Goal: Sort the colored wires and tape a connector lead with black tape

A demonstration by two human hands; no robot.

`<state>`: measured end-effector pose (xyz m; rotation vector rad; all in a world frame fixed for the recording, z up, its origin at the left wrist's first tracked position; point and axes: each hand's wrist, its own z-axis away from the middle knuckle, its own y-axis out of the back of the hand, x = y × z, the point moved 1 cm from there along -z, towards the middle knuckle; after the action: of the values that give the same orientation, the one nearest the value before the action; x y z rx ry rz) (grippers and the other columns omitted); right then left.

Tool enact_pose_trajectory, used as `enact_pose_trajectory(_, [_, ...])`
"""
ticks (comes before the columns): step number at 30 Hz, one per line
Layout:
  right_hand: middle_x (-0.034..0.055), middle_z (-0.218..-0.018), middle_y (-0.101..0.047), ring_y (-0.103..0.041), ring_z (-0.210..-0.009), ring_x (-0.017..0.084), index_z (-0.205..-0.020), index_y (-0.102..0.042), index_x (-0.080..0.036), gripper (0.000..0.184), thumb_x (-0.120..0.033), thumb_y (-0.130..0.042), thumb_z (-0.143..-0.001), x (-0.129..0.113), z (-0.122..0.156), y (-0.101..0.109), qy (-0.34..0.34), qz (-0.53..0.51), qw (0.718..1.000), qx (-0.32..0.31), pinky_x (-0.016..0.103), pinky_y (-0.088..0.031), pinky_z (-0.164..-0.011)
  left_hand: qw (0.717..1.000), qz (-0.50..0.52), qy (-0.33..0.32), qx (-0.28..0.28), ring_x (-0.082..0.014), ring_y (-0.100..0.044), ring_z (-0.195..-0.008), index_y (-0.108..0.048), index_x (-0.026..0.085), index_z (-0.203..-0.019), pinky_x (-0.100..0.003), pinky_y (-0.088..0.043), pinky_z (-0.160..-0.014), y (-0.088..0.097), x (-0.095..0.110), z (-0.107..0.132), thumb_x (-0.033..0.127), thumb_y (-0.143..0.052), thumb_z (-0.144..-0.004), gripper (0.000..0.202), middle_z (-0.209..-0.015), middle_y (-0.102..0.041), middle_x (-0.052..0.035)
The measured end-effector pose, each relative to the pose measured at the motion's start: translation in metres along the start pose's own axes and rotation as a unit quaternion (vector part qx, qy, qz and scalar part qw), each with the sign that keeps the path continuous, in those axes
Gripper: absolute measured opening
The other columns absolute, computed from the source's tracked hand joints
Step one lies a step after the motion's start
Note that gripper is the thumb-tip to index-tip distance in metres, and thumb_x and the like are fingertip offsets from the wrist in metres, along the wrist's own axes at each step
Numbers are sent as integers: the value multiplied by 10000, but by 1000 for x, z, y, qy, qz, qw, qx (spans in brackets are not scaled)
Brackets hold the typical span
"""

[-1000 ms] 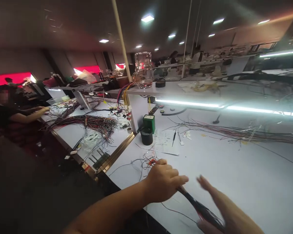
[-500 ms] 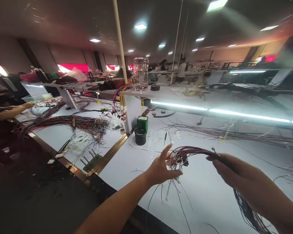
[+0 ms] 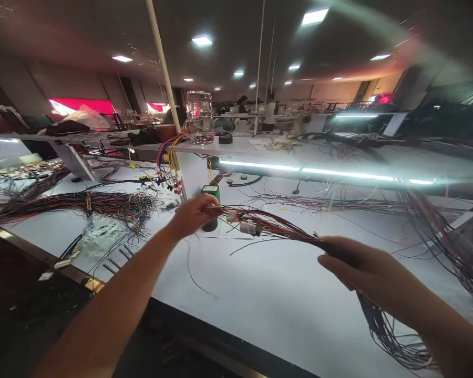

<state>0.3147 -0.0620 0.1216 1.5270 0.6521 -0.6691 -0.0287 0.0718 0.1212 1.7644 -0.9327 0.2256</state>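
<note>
A wire harness [image 3: 274, 227] of red, black and other coloured wires with small white connectors stretches between my two hands above the white bench [image 3: 260, 283]. My left hand [image 3: 191, 214] is closed on the harness's loose end, out over the bench near a green box. My right hand [image 3: 352, 262] is wrapped round the dark taped part of the harness, whose rest trails down and right past my wrist.
A green box [image 3: 212, 191] and a dark cup stand behind my left hand. A glass jug [image 3: 199, 117] sits on the lit shelf [image 3: 319, 157]. More wire bundles [image 3: 82, 202] lie on the left bench and hang at the right. People work in the background.
My left hand has closed on the harness end and pulled it up and left, stretching the bundle out straight. The view has swung to the right.
</note>
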Motion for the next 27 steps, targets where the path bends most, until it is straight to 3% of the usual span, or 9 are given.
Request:
enact_pose_trajectory(3, [-17,-689,-609,-527,-561,151,-1149,-619,-294,394,-521,-581,-829,2,-5,-28,62,39,997,-15,276,-448,-536,970,-185,-158,28,-221,-648,-934,-638,137,-1015,-352,-457,-862,41,-24,0,531,-641,-793,452,-1016,-703,-76])
enact_pose_trajectory(5, [14,-859,-658,-590,-678,172,-1249,-550,-299,399,-455,-531,-883,15,-9,-60,123,46,991,-34,309,-499,-645,948,-262,-182,-6,-229,-609,-1039,-601,139,-1123,-392,-417,-928,45,-49,13,514,-533,-881,452,-1171,-646,-92])
enact_pose_trajectory(7, [59,-1115,-632,-611,-918,206,-1360,-446,-295,469,-333,-510,-896,38,-10,-98,189,54,978,-74,369,-508,-823,937,-301,-152,-92,-253,-553,-1144,-559,165,-1213,-455,-361,-1002,32,-82,35,502,-519,-888,469,-1288,-581,-95])
enact_pose_trajectory(10, [60,-1354,-507,-496,-1189,258,-1408,-394,-329,629,-190,-570,-821,88,-4,-147,244,128,951,-141,452,-430,-995,899,-322,-114,-273,-369,-405,-1301,-540,271,-1275,-644,-178,-1070,0,-128,78,390,-750,-694,629,-1443,-444,-102])
enact_pose_trajectory(12, [64,-1381,-486,-463,-1229,277,-1409,-399,-323,608,-188,-559,-838,123,3,-163,232,173,948,-130,492,-405,-1022,898,-334,-79,-276,-370,-344,-1346,-500,299,-1325,-669,-164,-1068,-20,-140,102,206,-659,-748,606,-1494,-367,-93])
enact_pose_trajectory(16, [87,-1384,-479,-455,-1245,282,-1399,-411,-269,517,-349,-533,-903,170,16,-167,191,190,960,-80,488,-428,-1021,951,-277,-93,-98,-263,-457,-1275,-592,233,-1207,-498,-325,-1080,-58,-102,123,93,-424,-863,408,-1356,-530,-97])
enact_pose_trajectory(17, [85,-1383,-480,-456,-1246,281,-1380,-433,-267,495,-362,-534,-905,175,18,-166,194,193,959,-77,486,-432,-1020,962,-225,-127,-94,-236,-477,-1255,-586,223,-1201,-451,-359,-1070,-70,-85,124,132,-417,-901,356,-1318,-560,-90])
enact_pose_trajectory(21, [81,-1354,-500,-466,-1224,291,-1334,-472,-274,447,-368,-549,-904,170,18,-161,211,205,953,-75,510,-440,-995,951,-111,-215,-192,-233,-507,-1216,-569,212,-1213,-483,-257,-1123,-121,-41,124,286,-500,-934,297,-1229,-621,-73])
enact_pose_trajectory(27, [94,-1320,-509,-467,-1184,271,-1364,-424,-240,475,-335,-561,-920,123,-2,-174,269,159,947,-79,471,-429,-979,965,-46,-126,-227,-168,-586,-840,-662,194,-884,-330,-429,-806,-163,-64,117,311,-478,-953,228,-862,-652,-35])
